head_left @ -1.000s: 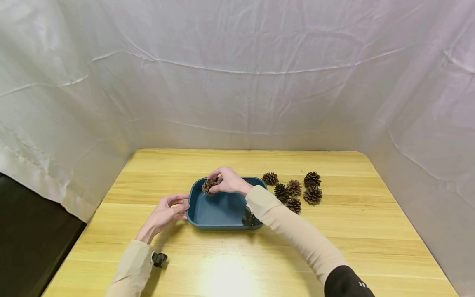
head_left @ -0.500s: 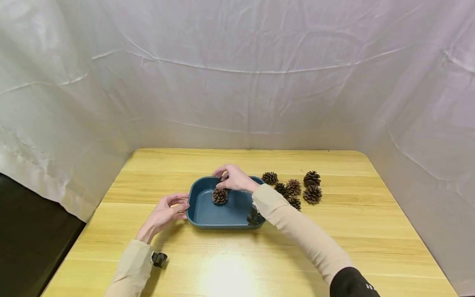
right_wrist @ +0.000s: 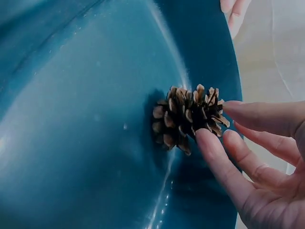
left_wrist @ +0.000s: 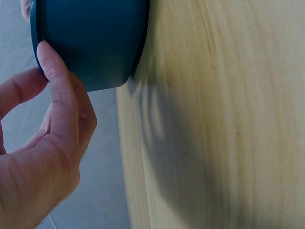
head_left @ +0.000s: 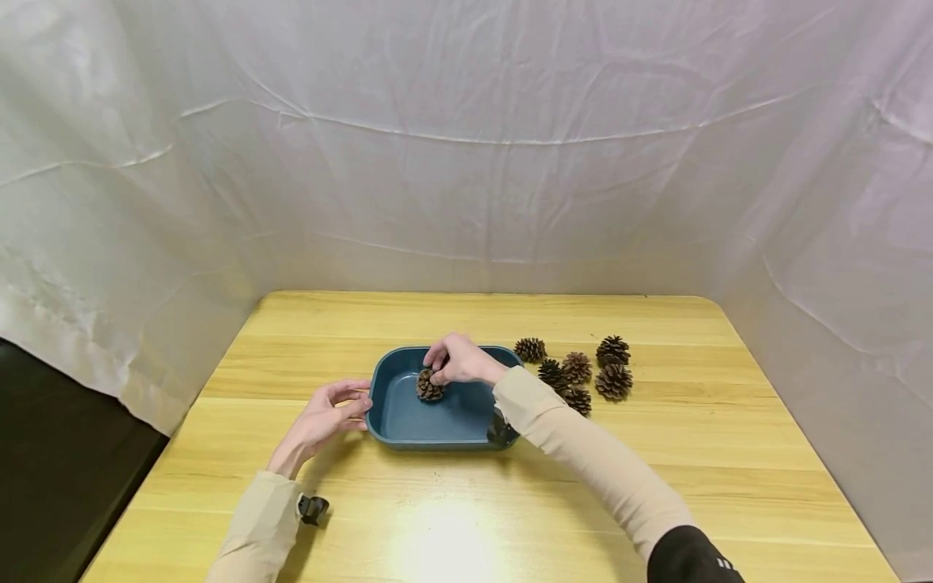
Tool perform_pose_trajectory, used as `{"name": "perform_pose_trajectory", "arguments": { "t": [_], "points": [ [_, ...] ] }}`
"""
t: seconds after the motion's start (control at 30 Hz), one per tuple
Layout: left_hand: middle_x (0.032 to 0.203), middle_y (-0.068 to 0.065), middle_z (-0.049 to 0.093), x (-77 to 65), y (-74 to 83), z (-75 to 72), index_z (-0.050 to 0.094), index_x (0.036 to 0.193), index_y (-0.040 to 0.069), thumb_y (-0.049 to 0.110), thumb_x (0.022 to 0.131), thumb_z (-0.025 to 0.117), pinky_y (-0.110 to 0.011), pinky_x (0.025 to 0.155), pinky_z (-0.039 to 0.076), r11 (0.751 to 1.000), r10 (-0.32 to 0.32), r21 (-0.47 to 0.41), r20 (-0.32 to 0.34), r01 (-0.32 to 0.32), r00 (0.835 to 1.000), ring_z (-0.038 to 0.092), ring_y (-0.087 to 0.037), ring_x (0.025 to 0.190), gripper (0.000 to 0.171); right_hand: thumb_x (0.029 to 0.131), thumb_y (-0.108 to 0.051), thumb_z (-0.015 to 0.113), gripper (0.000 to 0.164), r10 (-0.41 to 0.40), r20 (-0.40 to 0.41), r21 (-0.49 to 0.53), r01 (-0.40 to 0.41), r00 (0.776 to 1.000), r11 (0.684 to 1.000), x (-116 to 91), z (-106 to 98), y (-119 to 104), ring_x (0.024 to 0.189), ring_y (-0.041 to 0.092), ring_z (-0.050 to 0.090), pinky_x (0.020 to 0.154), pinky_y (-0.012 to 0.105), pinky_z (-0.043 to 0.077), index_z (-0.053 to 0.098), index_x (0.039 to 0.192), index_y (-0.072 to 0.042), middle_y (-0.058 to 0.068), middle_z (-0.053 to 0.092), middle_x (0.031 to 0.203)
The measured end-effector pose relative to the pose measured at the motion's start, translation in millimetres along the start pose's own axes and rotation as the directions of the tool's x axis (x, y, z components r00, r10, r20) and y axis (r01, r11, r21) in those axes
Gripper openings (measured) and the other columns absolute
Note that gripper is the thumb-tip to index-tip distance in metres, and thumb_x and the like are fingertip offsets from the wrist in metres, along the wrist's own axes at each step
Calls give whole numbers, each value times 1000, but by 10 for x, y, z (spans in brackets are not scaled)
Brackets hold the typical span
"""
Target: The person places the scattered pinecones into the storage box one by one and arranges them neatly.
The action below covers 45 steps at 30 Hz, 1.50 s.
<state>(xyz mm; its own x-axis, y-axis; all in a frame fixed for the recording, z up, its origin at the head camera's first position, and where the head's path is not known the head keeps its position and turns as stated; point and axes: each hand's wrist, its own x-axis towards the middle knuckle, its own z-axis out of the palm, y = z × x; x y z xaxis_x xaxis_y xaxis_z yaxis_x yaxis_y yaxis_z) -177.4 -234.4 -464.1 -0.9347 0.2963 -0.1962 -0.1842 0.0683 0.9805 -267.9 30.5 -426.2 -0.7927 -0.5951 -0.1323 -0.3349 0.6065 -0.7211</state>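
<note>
A single pine cone [right_wrist: 188, 118] sits inside the blue tray [head_left: 397, 405], toward the upper middle of the tray in the head view, with the right hand [head_left: 459, 360] reaching over the far rim onto it. In the right wrist view the fingers [right_wrist: 224, 162] are fairly straight, their tips touching the cone's scales from two sides, a light pinch rather than a full grip. The left hand [head_left: 324, 417] rests at the tray's left wall; its fingers [left_wrist: 57, 95] lie straight against the outside, steadying it and curled round nothing.

The cone looks dry, with its woody scales spread open, so I judge it very light and stiff, rough enough not to slip, but brittle at the scale tips. A gentle hold across its widest part, fingertips set between the scales or cupped over the top, should serve; squeezing hard would likely snap bits off. The tray's inside looks smooth and glossy, so the cone may roll or slide there.

More pine cones [head_left: 579, 372] lie in a loose cluster on the wooden surface [head_left: 692, 453], just right of the tray.
</note>
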Motion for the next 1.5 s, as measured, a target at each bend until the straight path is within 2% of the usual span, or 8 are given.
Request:
{"name": "perform_pose_trajectory", "arguments": {
  "t": [0.2, 0.33, 0.6, 0.9, 1.2, 1.5],
  "points": [
    [101, -1, 60, 1, -2, -2, 33, 142, -20, 1, 99, 57, -25, 75, 63, 1000, -7, -3, -7, 7, 1000, 66, -7, 79, 53, 85, 4, 73, 32, -11, 29, 117, 8, 1000, 993, 19, 41, 11, 103, 27, 70, 84, 26, 61, 72, 117, -1, 17, 73, 112],
    [102, -2, 60, -2, -3, -3, 34, 142, -19, 2, 99, 57, -25, 75, 63, 1000, -5, 3, -7, 5, 1000, 66, -7, 80, 53, 85, 6, 71, 35, -15, 37, 155, 9, 999, 988, 29, 59, 17, 112, 30, 69, 88, 28, 61, 71, 119, 0, 18, 71, 120],
    [101, -1, 60, -5, -4, -4, 34, 142, -21, 1, 99, 57, -24, 74, 63, 1000, 0, -10, 1, 0, 1000, 67, -8, 80, 53, 85, 11, 67, 44, -36, 95, 232, 13, 995, 973, 6, 46, 6, 129, 35, 60, 96, 32, 60, 65, 128, 3, 19, 64, 136],
    [102, -2, 61, 1, -7, -2, 34, 142, -20, 1, 99, 57, -23, 73, 62, 1000, -4, 8, -9, 4, 1000, 66, -8, 80, 53, 86, 11, 68, 45, -11, 99, 267, -16, 995, 964, -2, 37, 24, 133, 35, 57, 98, 34, 59, 65, 130, 1, 18, 60, 140],
    [102, -2, 61, -4, -12, -1, 33, 142, -20, 1, 99, 57, -23, 73, 62, 1000, 0, -11, 3, 0, 1000, 66, -8, 79, 54, 88, 10, 68, 45, -23, 116, 313, -14, 993, 950, -37, -5, 41, 138, 38, 52, 101, 36, 58, 62, 132, 3, 20, 56, 145],
    [103, -2, 61, -4, -32, 6, 34, 142, -20, 1, 99, 58, -23, 73, 62, 1000, -3, -25, -7, 3, 1000, 66, -8, 78, 54, 92, 7, 66, 47, -30, 126, 386, -21, 992, 922, -216, -112, 91, 140, 37, 49, 103, 35, 57, 57, 138, 4, 21, 53, 148]
  ]
}}
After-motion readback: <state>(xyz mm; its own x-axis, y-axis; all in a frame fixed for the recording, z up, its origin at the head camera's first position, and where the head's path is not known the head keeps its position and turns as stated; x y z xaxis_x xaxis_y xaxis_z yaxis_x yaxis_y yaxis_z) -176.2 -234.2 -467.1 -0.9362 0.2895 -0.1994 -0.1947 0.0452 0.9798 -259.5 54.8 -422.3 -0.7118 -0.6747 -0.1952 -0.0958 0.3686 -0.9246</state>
